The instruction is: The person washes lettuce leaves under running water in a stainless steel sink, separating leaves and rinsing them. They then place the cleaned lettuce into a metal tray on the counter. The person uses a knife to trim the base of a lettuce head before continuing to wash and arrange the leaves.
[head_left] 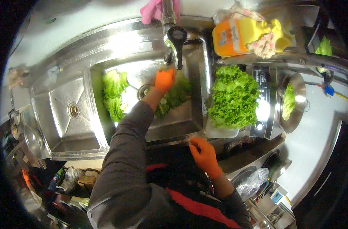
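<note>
My left hand (164, 80), in an orange glove, is curled below the faucet (177, 37), over the right basin of a steel sink (174, 130). Whether its fingers hold anything is hidden. Green leaf lettuce (178, 94) lies in that basin just right of the hand, and more lettuce leaves (115, 83) rest along the basin's left side. By the sink's front edge is my right hand (204, 157), also gloved in orange, its thumb apart from loosely bent fingers and nothing visible in it. Curly lettuce (234, 97) is heaped in a whitish tray (222, 133) right of the sink.
The sink's left basin (76, 126) has a drain. A yellow-and-orange jug (228, 37) with a cloth stands behind the lettuce heap. Farther right, a round metal pan (298, 114) holds a lettuce leaf. A pink cloth (151, 13) hangs behind the faucet.
</note>
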Available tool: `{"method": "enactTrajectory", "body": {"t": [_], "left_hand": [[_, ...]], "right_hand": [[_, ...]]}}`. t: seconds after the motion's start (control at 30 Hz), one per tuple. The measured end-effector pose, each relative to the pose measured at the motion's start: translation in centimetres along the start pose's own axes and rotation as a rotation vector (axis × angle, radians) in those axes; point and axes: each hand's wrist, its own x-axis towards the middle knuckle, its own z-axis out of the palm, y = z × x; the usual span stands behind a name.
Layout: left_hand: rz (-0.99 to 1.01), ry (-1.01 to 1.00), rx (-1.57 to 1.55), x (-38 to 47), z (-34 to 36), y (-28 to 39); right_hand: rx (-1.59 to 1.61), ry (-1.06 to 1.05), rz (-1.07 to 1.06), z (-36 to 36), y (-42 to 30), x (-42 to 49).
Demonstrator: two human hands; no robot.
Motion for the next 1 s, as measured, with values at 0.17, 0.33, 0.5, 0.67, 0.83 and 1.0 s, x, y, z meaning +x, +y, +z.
{"method": "enactTrajectory", "body": {"t": [0.17, 0.33, 0.5, 0.67, 0.83, 1.0], "left_hand": [[0.134, 0.164, -0.422, -6.0, -7.8, 3.9], [0.355, 0.245, -0.344, -10.4, -18.5, 7.9], [0.404, 0.199, -0.300, -13.2, -27.9, 9.7], [0.165, 0.659, -0.500, -14.4, -33.7, 10.0], [0.238, 0.826, -0.198, -9.5, -35.2, 14.7], [0.281, 0.881, -0.075, -3.7, -33.5, 19.6]], "right_hand": [[-0.194, 0.129, -0.279, -0.9, -2.1, 4.6], [-0.633, 0.391, -0.747, -2.6, -6.7, 11.6], [-0.342, 0.055, -0.603, -2.1, -11.5, 14.6], [-0.023, -0.095, -0.515, -2.3, -13.7, 17.2], [0.253, 0.007, -0.779, -0.4, -13.7, 21.1], [0.452, -0.097, -0.590, 0.2, -11.3, 25.1]]}}
